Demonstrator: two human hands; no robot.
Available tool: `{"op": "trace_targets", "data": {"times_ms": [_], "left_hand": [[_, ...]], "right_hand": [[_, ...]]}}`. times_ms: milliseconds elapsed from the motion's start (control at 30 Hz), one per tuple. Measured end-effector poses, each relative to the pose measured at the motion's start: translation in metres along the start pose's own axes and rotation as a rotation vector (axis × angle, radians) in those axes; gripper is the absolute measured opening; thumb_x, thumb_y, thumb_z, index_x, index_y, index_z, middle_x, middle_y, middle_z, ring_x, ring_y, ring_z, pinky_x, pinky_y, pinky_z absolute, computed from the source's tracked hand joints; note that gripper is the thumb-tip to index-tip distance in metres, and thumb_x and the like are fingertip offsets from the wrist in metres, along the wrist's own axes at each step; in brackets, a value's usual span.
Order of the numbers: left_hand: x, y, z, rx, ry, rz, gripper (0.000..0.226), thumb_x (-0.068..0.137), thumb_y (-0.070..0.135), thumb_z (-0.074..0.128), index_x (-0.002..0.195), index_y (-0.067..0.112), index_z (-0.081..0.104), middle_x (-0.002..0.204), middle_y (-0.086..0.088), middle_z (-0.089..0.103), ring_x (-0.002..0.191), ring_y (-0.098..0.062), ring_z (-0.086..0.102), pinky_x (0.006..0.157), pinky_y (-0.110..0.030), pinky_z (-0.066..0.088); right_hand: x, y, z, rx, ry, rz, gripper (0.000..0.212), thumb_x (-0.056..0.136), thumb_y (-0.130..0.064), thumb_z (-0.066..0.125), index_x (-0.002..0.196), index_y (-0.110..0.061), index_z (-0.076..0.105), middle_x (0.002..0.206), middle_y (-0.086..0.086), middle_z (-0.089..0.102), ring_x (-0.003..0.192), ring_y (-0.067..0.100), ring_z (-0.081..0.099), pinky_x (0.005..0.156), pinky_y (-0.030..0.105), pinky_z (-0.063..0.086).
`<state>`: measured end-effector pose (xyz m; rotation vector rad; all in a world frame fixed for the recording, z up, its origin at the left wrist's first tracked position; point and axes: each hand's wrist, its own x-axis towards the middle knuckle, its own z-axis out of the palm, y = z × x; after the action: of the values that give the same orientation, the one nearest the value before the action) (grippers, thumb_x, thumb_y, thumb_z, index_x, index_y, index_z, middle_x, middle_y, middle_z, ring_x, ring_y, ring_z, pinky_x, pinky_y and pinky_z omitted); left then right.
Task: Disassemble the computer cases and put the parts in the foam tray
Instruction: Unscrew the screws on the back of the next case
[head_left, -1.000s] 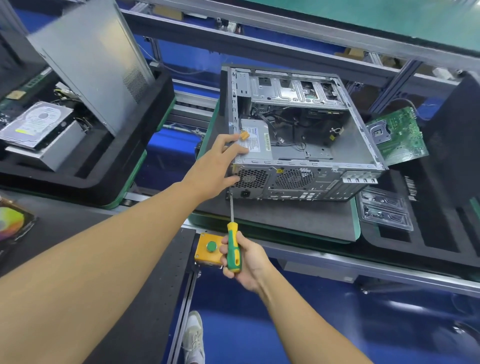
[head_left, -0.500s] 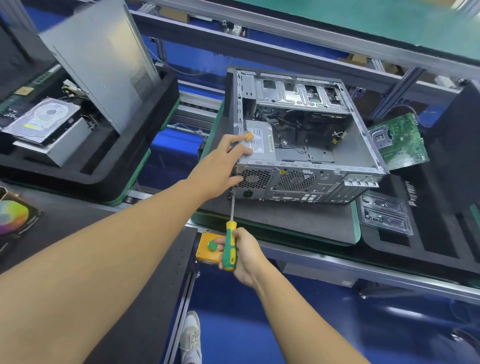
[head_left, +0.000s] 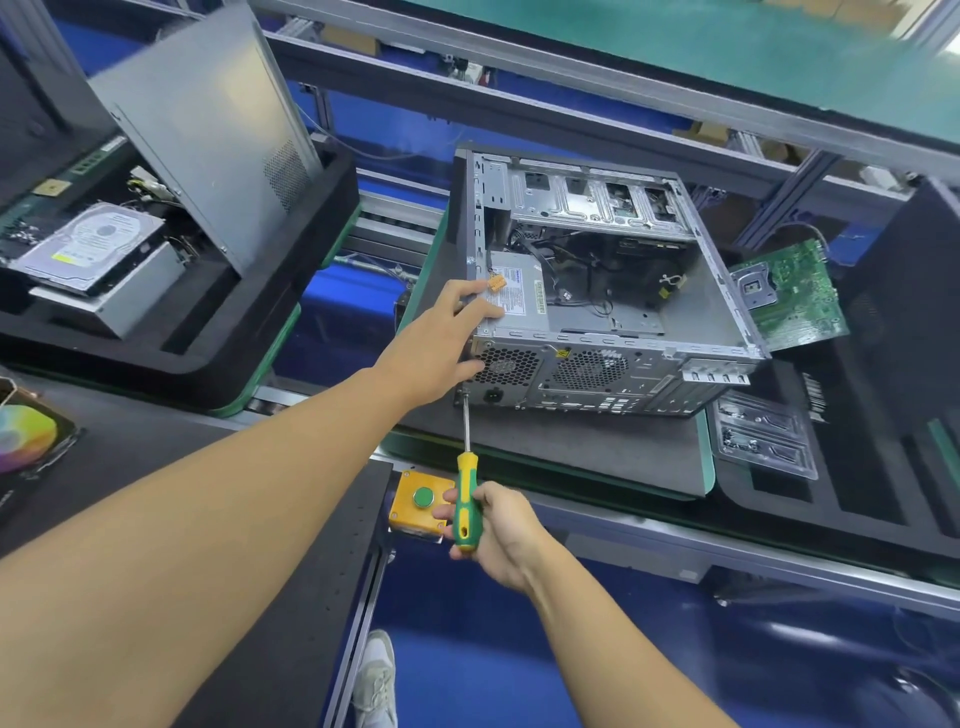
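An open grey computer case (head_left: 639, 322) lies on its side on a dark pallet, its back panel with two fan grilles facing me. My left hand (head_left: 441, 343) grips the case's near left corner, thumb on top by the power supply (head_left: 519, 301). My right hand (head_left: 493, 530) holds a green and yellow screwdriver (head_left: 466, 499) by the handle; its shaft points up and the tip touches the case's lower left back corner. A black foam tray (head_left: 878, 467) on the right holds a green motherboard (head_left: 789, 296) and a clear plastic insert (head_left: 763, 436).
Another black foam tray (head_left: 270, 322) at the left holds a hard drive (head_left: 88, 249), a metal drive box and a leaning grey side panel (head_left: 208, 130). A yellow box with a green button (head_left: 421, 499) sits on the conveyor rail beside my right hand. My shoe shows below.
My view has shifted slightly. Both hands stay at the case's left back corner, the screwdriver still set against it; my right hand has edged a little on the handle.
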<state>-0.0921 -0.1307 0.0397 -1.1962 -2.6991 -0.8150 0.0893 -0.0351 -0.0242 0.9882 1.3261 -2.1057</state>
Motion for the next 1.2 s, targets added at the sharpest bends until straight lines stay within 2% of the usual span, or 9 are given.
{"op": "trace_targets", "data": {"times_ms": [133, 267, 500, 600, 667, 833, 1000, 1100, 1200], "left_hand": [[-0.001, 0.001, 0.0, 0.005, 0.006, 0.0, 0.063, 0.081, 0.022, 0.08, 0.131, 0.028, 0.044, 0.15, 0.007, 0.019, 0.113, -0.025, 0.058, 0.076, -0.04, 0.057], [-0.001, 0.001, 0.001, -0.001, 0.013, -0.015, 0.064, 0.08, 0.019, 0.081, 0.131, 0.029, 0.042, 0.15, 0.009, 0.018, 0.107, -0.025, 0.06, 0.074, -0.042, 0.058], [-0.001, 0.004, 0.002, -0.008, 0.002, -0.029, 0.062, 0.081, 0.017, 0.079, 0.13, 0.029, 0.043, 0.151, 0.01, 0.016, 0.105, -0.024, 0.061, 0.073, -0.043, 0.059], [-0.001, 0.007, 0.0, -0.006, -0.002, -0.038, 0.062, 0.082, 0.016, 0.079, 0.131, 0.027, 0.043, 0.152, 0.012, 0.016, 0.084, -0.017, 0.061, 0.07, -0.038, 0.057], [-0.002, 0.009, -0.002, 0.004, -0.008, -0.049, 0.062, 0.083, 0.016, 0.078, 0.133, 0.027, 0.043, 0.153, 0.01, 0.016, 0.068, -0.009, 0.052, 0.067, -0.035, 0.054], [-0.002, 0.009, -0.001, 0.01, -0.028, -0.065, 0.063, 0.084, 0.019, 0.077, 0.135, 0.028, 0.041, 0.156, 0.009, 0.016, 0.057, -0.001, 0.043, 0.063, -0.027, 0.043], [-0.005, 0.006, 0.0, -0.059, -0.041, -0.05, 0.071, 0.084, 0.021, 0.074, 0.141, 0.034, 0.034, 0.158, 0.015, 0.01, 0.079, -0.009, 0.058, 0.063, -0.021, 0.04], [-0.012, 0.006, 0.001, -0.212, 0.016, -0.06, 0.093, 0.083, 0.017, 0.07, 0.153, 0.043, 0.013, 0.162, 0.022, -0.001, 0.133, -0.017, 0.044, 0.09, -0.03, 0.046], [-0.032, 0.0, 0.013, -0.209, 0.225, -0.279, 0.081, 0.082, 0.013, 0.065, 0.15, 0.029, 0.024, 0.158, 0.012, 0.013, 0.139, -0.017, 0.035, 0.102, -0.031, 0.037]], "right_hand": [[-0.003, 0.005, -0.01, -0.114, 0.015, -0.143, 0.009, 0.103, -0.013, 0.052, 0.11, -0.009, 0.05, 0.095, 0.011, 0.063, 0.072, 0.02, 0.06, 0.056, 0.031, 0.049], [-0.007, -0.003, -0.008, -0.167, 0.036, -0.096, 0.037, 0.096, -0.018, 0.067, 0.12, -0.014, 0.038, 0.095, 0.006, 0.055, 0.059, 0.012, 0.055, 0.044, 0.023, 0.039], [-0.009, -0.007, -0.001, -0.013, -0.059, 0.006, 0.03, 0.106, -0.022, 0.03, 0.114, -0.005, 0.054, 0.094, 0.013, 0.062, 0.071, 0.02, 0.049, 0.057, 0.032, 0.039], [-0.009, -0.005, -0.001, -0.049, -0.03, -0.076, 0.012, 0.103, -0.011, 0.051, 0.112, -0.005, 0.047, 0.096, 0.016, 0.065, 0.072, 0.021, 0.061, 0.056, 0.031, 0.049], [-0.009, -0.006, 0.001, -0.072, 0.006, -0.067, 0.026, 0.096, -0.008, 0.063, 0.11, -0.008, 0.041, 0.098, 0.016, 0.065, 0.069, 0.021, 0.067, 0.053, 0.028, 0.052], [-0.009, -0.01, 0.007, -0.042, 0.014, -0.028, 0.023, 0.099, -0.023, 0.059, 0.112, -0.013, 0.043, 0.088, 0.009, 0.055, 0.056, 0.017, 0.053, 0.048, 0.028, 0.042], [-0.009, -0.005, 0.007, 0.009, -0.039, -0.021, 0.034, 0.104, -0.018, 0.031, 0.122, 0.0, 0.054, 0.094, 0.016, 0.062, 0.072, 0.023, 0.053, 0.06, 0.034, 0.048], [-0.01, -0.003, 0.008, -0.072, -0.057, -0.101, 0.015, 0.104, -0.016, 0.047, 0.115, -0.007, 0.053, 0.097, 0.012, 0.067, 0.079, 0.025, 0.064, 0.063, 0.037, 0.055], [-0.011, -0.004, 0.009, -0.099, -0.053, -0.099, 0.026, 0.099, -0.021, 0.062, 0.114, -0.012, 0.044, 0.095, 0.008, 0.065, 0.066, 0.019, 0.064, 0.055, 0.033, 0.056]]}}
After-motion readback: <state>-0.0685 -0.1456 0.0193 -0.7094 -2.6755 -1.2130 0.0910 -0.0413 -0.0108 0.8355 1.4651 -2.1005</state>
